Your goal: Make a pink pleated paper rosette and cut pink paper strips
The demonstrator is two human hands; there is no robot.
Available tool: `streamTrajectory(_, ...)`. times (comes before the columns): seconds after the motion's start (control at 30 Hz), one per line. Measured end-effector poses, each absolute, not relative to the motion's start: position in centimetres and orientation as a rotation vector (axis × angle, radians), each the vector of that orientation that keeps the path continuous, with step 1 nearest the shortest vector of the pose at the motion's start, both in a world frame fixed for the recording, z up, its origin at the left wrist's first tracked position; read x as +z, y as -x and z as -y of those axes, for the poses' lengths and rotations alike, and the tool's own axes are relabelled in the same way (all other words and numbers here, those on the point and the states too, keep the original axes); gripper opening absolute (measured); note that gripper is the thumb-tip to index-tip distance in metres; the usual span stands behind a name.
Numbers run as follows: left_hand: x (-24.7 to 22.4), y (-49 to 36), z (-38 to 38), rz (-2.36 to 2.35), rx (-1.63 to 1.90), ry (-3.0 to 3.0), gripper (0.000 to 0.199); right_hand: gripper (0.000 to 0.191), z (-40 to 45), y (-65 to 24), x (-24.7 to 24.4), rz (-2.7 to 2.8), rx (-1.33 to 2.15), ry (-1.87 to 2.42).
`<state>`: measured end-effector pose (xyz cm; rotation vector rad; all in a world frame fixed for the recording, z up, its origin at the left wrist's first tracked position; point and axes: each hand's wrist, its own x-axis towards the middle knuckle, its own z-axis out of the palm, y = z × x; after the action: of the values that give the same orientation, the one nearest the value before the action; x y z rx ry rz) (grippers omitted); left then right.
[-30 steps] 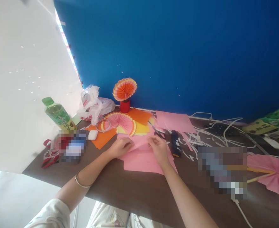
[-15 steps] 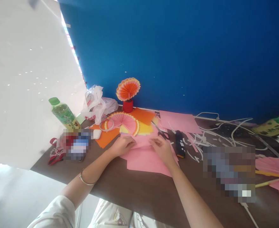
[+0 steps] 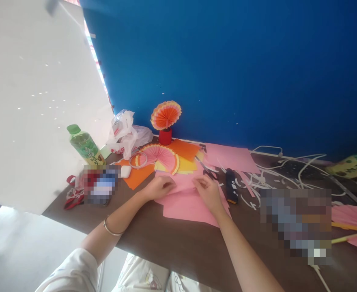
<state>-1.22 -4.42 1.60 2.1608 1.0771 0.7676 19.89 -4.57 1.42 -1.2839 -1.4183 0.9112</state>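
Several sheets of pink paper (image 3: 184, 209) lie stacked on the dark table, and the top sheet's near edge is raised a little. My left hand (image 3: 158, 188) closes its curled fingers on the left side of that sheet. On the right side, my right hand (image 3: 207, 190) pinches the same paper between thumb and fingers. Just beyond my hands lies a pink and yellow pleated paper fan (image 3: 158, 156). Dark-handled scissors (image 3: 208, 172) rest beyond my right hand. An orange pleated paper flower (image 3: 166, 114) stands in a red pot (image 3: 165, 137) at the back.
To the left are a green-capped bottle (image 3: 87, 146), a plastic bag (image 3: 125, 134), a white case (image 3: 125, 172) and a blurred phone-like thing. A black and orange cutter-like tool (image 3: 231, 186), paper scraps and white cables (image 3: 306, 166) lie right. A blue panel (image 3: 227, 73) stands behind.
The view has shifted slightly, so things sit a little farther right. Both hands stay on the pink paper with almost the same grip.
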Motion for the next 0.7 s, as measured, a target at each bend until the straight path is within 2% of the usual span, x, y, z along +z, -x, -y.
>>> streamTrajectory(0.33, 1.79, 1.20, 4.58, -1.055, 0.731, -2.113, 0.016, 0.032, 4.66, -20.27, 2.00, 1.367, 0.984, 1.320)
streamTrajectory(0.53, 1.84, 0.87, 4.57, -1.064, 0.829, -2.040, 0.018, 0.039, 5.03, -19.53, 2.34, 1.189, 1.112, 1.261)
streamTrajectory(0.7, 1.84, 0.81, 4.66, -1.108, 0.846, -2.098, 0.020, 0.036, 4.89, -19.52, 1.58, 1.214, 1.114, 1.272)
